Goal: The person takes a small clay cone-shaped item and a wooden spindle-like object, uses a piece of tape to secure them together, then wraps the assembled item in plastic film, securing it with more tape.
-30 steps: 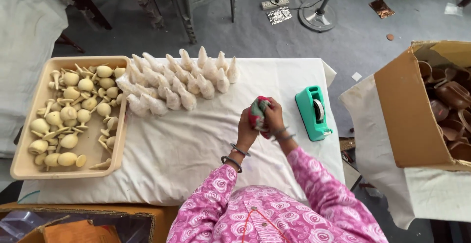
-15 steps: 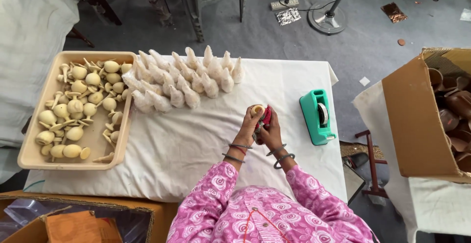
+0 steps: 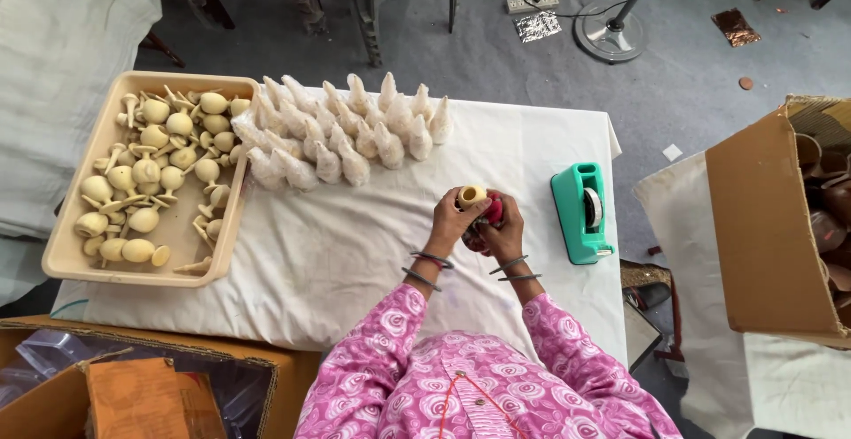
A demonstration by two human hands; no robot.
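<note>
Both my hands meet above the white-clothed table [image 3: 337, 262]. My left hand [image 3: 450, 222] grips a small pale wooden piece [image 3: 472, 196] with a round end facing up. My right hand [image 3: 501, 233] is closed around a red object [image 3: 493, 209] pressed against that piece. Bangles ring both wrists, and pink patterned sleeves cover my arms. How the red object and the wooden piece join is hidden by my fingers.
A beige tray [image 3: 66, 262] of several pale wooden toy parts sits at the left. Rows of wrapped white pieces [image 3: 341, 133] lie at the table's far side. A green tape dispenser [image 3: 581, 213] stands right of my hands. Cardboard boxes [image 3: 762, 235] flank the table.
The hands have stayed together over the table and turned the held pieces; the pale round end now faces up. The view has shifted slightly.
</note>
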